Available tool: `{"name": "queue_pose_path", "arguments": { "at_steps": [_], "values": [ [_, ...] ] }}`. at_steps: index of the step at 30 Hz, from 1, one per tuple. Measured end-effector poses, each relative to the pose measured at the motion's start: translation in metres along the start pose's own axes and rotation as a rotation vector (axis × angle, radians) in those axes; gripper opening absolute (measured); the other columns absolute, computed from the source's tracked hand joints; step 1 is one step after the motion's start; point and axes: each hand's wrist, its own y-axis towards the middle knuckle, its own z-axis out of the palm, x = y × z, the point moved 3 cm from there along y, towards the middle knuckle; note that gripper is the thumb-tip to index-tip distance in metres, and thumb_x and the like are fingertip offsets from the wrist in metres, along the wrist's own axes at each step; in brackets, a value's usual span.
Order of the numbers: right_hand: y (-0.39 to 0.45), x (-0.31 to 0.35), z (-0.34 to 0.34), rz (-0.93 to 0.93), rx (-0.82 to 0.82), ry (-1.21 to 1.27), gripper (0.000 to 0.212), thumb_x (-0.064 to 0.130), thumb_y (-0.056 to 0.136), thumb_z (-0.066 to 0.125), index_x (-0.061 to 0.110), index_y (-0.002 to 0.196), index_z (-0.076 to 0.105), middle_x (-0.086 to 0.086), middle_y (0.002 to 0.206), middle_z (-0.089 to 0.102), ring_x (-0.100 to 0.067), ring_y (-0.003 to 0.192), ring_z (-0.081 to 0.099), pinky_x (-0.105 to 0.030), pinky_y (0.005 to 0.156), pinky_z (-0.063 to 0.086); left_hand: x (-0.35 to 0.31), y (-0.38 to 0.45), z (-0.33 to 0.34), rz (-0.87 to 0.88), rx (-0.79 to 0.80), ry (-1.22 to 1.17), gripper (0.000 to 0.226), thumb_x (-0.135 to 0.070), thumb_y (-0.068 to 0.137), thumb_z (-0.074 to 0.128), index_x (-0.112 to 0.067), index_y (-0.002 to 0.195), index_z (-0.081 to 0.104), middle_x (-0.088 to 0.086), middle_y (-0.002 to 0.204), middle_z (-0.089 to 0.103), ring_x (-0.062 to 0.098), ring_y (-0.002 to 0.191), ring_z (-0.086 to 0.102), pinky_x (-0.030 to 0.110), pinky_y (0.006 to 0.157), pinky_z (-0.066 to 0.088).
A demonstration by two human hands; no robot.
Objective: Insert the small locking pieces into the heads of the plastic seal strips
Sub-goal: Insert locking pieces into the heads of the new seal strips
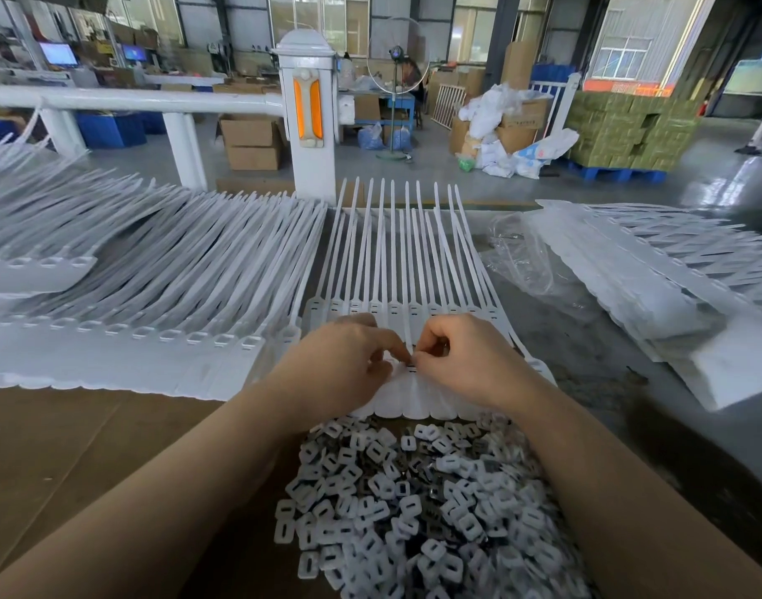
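A fan of white plastic seal strips (396,261) lies in front of me, heads toward me and tails pointing away. My left hand (349,365) and my right hand (461,361) meet over one strip head (409,384) in the middle of the row. Fingertips of both hands pinch at a small locking piece (411,364) on that head; most of the piece is hidden by the fingers. A loose heap of small white locking pieces (413,503) lies on the cardboard between my forearms.
A long overlapping row of seal strips (154,287) with open square heads covers the left of the table. Another stack of strips (656,278) and a clear plastic bag (521,257) lie at the right. Brown cardboard (67,447) covers the near left. A white railing post (307,114) stands behind.
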Motion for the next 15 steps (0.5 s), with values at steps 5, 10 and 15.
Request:
{"name": "queue_pose_path", "arguments": {
  "at_steps": [5,10,15],
  "values": [
    [0.0012,-0.0028,0.0001,0.015,0.001,0.069,0.017,0.021,0.089,0.067,0.032,0.077,0.063,0.013,0.08,0.065,-0.004,0.075,0.061,-0.021,0.064,0.047,0.0001,-0.0009,0.0016,0.069,-0.007,0.091,0.031,-0.025,0.098,0.05,-0.041,0.12,0.063,-0.01,0.102,0.054,0.006,0.086,0.05,0.027,0.081,0.05],
    [0.0012,-0.0049,-0.0022,0.024,0.019,0.147,0.018,0.016,0.086,0.067,0.032,0.078,0.066,0.011,0.077,0.066,-0.003,0.072,0.062,-0.021,0.064,0.047,0.0031,0.0002,0.0026,0.082,-0.021,0.071,0.029,-0.026,0.097,0.053,-0.04,0.119,0.066,-0.013,0.097,0.052,0.005,0.083,0.05,0.025,0.077,0.046],
    [0.0009,-0.0043,-0.0021,0.005,0.026,0.102,0.025,0.014,0.085,0.066,0.036,0.071,0.063,0.013,0.067,0.06,0.001,0.06,0.055,-0.013,0.055,0.038,0.0053,0.0021,0.0032,0.043,-0.019,0.034,0.027,-0.031,0.096,0.056,-0.039,0.12,0.067,-0.015,0.098,0.054,0.003,0.088,0.056,0.031,0.088,0.051]
  ]
}}
